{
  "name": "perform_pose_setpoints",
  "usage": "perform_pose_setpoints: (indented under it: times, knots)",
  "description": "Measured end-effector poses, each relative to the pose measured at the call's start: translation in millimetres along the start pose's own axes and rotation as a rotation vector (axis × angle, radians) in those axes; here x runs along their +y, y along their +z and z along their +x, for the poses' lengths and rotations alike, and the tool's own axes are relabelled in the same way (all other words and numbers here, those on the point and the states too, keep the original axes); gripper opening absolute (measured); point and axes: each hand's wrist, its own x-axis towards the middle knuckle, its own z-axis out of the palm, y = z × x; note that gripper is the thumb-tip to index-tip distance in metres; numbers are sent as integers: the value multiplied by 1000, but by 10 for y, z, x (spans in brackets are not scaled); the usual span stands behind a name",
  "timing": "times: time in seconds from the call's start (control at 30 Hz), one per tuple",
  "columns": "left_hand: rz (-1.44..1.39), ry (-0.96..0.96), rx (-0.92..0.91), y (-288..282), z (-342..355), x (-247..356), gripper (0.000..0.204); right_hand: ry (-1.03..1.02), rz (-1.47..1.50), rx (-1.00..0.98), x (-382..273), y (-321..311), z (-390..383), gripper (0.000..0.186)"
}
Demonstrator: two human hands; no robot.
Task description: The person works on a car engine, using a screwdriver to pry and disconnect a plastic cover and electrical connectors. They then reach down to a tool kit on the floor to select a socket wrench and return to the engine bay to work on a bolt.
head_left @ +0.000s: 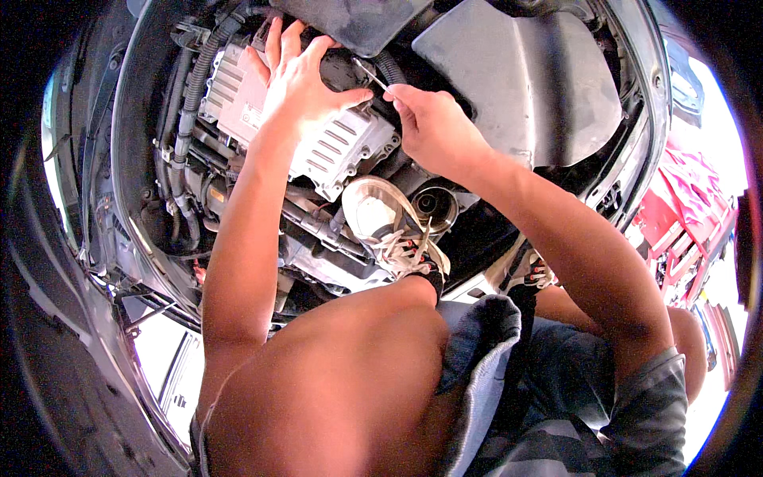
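Note:
My left hand [306,87] is open, its fingers and thumb spread around a dark round part [342,71] at the far end of a silver ribbed metal housing [330,155]. The palm hangs over the housing; whether the fingertips touch it I cannot tell. Just to the right, my right hand [433,123] pinches a thin, shiny metal rod-like tool [372,75]. The tool slants up and left, its far tip beside the dark round part. Its exact kind does not show, as my fingers cover the near end.
One of my shoes [369,211] rests in the engine bay beside a round open metal part [435,208]. A large grey plastic cover [493,87] lies to the right. Corrugated hoses [184,119] run along the left. Beyond the car's edge stands a red cart [675,254].

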Motion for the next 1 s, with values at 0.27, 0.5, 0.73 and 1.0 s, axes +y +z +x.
perform_pose_setpoints:
  times: [0.27, 0.5, 0.73, 1.0]
  knots:
    - [-44, 31, -24, 25, 52, -9, 73, 16, -76, -28, -108, -27, -36, 16]
    - [-140, 48, 17, 94, 69, -38, 78, -36, -35, 69, -141, -2, -159, 19]
    - [-162, 68, -57, 63, 97, -52, 93, 45, 70, 109, -27, 0, -254, 19]
    - [-256, 64, -50, -3, 86, -54, 71, 155, 235, 99, -61, 14, -217, 18]
